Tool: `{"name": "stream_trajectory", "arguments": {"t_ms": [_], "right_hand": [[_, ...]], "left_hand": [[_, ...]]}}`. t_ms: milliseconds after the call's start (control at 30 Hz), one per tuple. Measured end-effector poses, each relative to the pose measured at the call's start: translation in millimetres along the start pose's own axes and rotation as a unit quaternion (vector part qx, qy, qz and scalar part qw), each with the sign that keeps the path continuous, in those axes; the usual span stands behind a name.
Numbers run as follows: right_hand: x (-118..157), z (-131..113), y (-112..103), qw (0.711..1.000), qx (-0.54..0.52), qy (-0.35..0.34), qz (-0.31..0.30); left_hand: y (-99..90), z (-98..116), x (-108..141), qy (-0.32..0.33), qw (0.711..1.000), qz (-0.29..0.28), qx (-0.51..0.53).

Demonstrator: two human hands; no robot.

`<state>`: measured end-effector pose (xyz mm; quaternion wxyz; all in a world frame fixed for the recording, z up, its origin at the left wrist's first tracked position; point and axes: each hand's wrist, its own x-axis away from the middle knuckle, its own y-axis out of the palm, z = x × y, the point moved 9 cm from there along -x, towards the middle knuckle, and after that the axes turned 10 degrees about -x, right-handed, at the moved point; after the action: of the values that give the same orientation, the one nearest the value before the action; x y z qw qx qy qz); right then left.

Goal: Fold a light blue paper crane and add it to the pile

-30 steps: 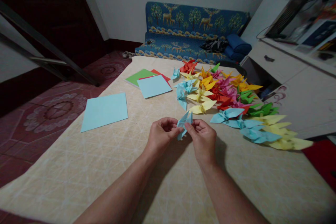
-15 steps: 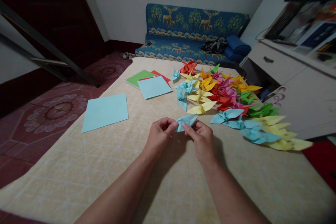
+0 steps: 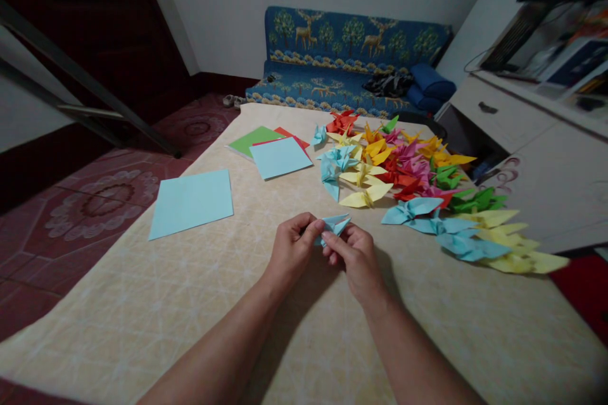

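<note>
A small folded light blue paper (image 3: 336, 225) with pointed tips is held over the middle of the table. My left hand (image 3: 295, 244) pinches its left side between thumb and fingers. On its right and lower side, my right hand (image 3: 352, 257) grips it, thumb on top and fingers partly hidden beneath. Beyond the hands and to the right lie many folded paper cranes, among them a yellow crane (image 3: 365, 195), a light blue crane (image 3: 412, 207) and an orange crane (image 3: 377, 152).
A light blue sheet (image 3: 192, 204) lies on the cloth-covered table (image 3: 190, 297) at left. Another blue sheet (image 3: 281, 157) rests over red and green paper (image 3: 254, 140). Behind stands a patterned blue sofa (image 3: 351, 44); a white cabinet (image 3: 536, 139) is at right.
Both hands have shifted the folded paper slightly. My right hand has moved a little left, closer to my left hand, and the paper's tips now point more upward right.
</note>
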<state>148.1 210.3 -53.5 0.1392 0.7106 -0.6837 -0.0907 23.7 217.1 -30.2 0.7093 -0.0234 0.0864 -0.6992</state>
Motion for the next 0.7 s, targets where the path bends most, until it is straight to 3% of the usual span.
{"name": "stream_trajectory", "arguments": {"t_ms": [200,333,467,600,700], "right_hand": [[4.7,-9.7,3.6,0.998,0.022,-0.047,0.02],[3.4,-8.4,1.6,0.999,0.019,-0.041,0.029],[1.1,-13.7,-4.1,0.997,0.028,-0.052,0.043],[0.5,-25.3,-19.6,0.988,0.012,-0.109,0.105],[0.3,-29.9,-25.1,0.983,0.011,-0.143,0.117]], "left_hand": [[5.5,-13.6,1.4,-0.067,0.996,-0.001,0.061],[8.3,-17.7,4.4,-0.121,0.987,0.0,0.11],[2.0,-15.8,3.5,-0.119,0.99,0.014,0.076],[0.6,-18.2,3.1,-0.132,0.989,0.012,0.073],[2.5,-17.5,3.6,-0.135,0.988,0.005,0.08]]}}
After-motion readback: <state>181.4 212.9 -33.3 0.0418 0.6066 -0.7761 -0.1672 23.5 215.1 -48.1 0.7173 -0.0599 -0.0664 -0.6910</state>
